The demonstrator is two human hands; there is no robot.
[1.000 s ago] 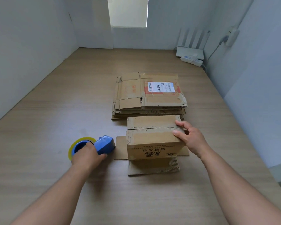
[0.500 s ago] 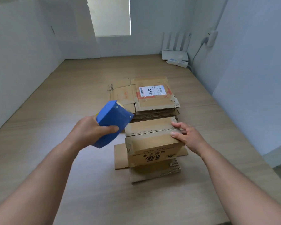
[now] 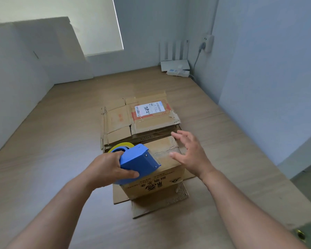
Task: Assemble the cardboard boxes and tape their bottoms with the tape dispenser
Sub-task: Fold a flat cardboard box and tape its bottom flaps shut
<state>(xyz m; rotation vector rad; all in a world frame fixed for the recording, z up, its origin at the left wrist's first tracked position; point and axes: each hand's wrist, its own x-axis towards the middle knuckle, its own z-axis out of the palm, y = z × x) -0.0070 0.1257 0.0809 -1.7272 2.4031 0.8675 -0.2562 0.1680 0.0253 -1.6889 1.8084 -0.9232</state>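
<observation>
A small assembled cardboard box (image 3: 166, 182) stands upside down on the wooden floor, its closed bottom flaps facing up and its other flaps splayed out underneath. My left hand (image 3: 107, 169) grips a blue tape dispenser (image 3: 139, 161) with a yellow-edged tape roll, its front end resting over the left part of the box top. My right hand (image 3: 190, 153) hovers with fingers spread just above the right side of the box top, holding nothing.
A stack of flattened cardboard boxes (image 3: 138, 123) with a white shipping label lies just behind the box. A white router (image 3: 174, 64) and power strip sit in the far right corner. Grey walls close in left and right.
My left hand lifted the tape dispenser from the floor and brought it onto the box top. My right hand let go of the box's right edge and spread open above it.
</observation>
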